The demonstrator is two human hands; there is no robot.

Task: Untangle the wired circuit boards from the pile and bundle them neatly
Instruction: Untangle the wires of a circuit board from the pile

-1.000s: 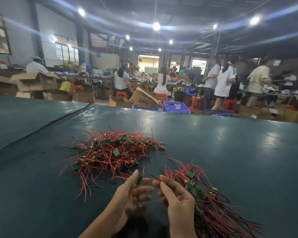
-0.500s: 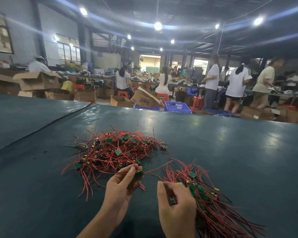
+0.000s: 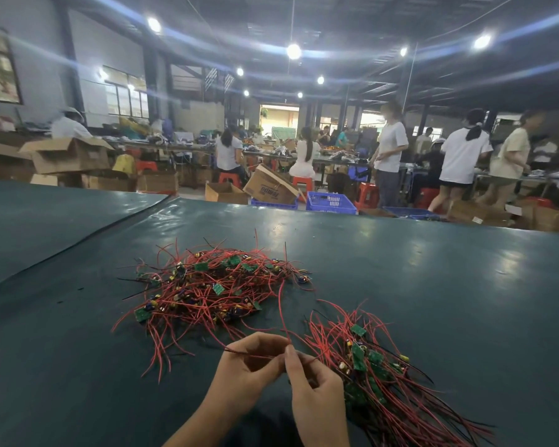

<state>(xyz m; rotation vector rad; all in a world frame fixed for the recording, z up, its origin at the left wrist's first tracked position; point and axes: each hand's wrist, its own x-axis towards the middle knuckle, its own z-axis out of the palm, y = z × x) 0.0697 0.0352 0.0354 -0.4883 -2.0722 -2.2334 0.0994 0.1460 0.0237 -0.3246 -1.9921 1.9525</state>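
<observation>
Hands [image 3: 288, 354] have drawn together, pinching red wire [image 3: 282, 312].

One head-worn wide-angle camera — it looks forward and down across the glossy dark teal surface [image 3: 400, 269], close above the left hand [image 3: 249, 366] and right hand [image 3: 317, 391] — workshop hall [image 3: 207, 114] beyond.

Cardboard boxes [image 3: 68, 158], blue crate [image 3: 329, 202], red stool [image 3: 367, 194].
</observation>
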